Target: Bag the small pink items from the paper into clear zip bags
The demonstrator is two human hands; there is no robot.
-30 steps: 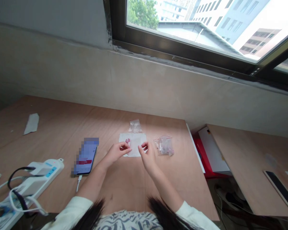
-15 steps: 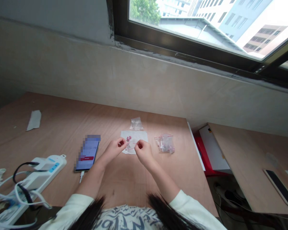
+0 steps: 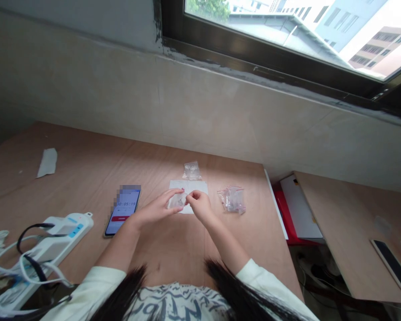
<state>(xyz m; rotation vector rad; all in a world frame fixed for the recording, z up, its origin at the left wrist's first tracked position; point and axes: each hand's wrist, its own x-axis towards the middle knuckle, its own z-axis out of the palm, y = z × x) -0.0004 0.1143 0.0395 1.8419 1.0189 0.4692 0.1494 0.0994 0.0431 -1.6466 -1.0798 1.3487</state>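
Over white paper (image 3: 198, 187), the left hand (image 3: 156, 210) and right hand (image 3: 200, 207) pinch a crumpled clear plastic bag (image 3: 177, 201).

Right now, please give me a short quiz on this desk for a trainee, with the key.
1. True or false: the small clear plastic bag is held over the white paper sheet between the left hand and right hand.
2. Which lies right of the sheet: A a red-lined zip bag, B a stapler, C a mug?
3. What does the smartphone screen show?

Key: 1 true; 2 A; 3 digits near 00:05:19.
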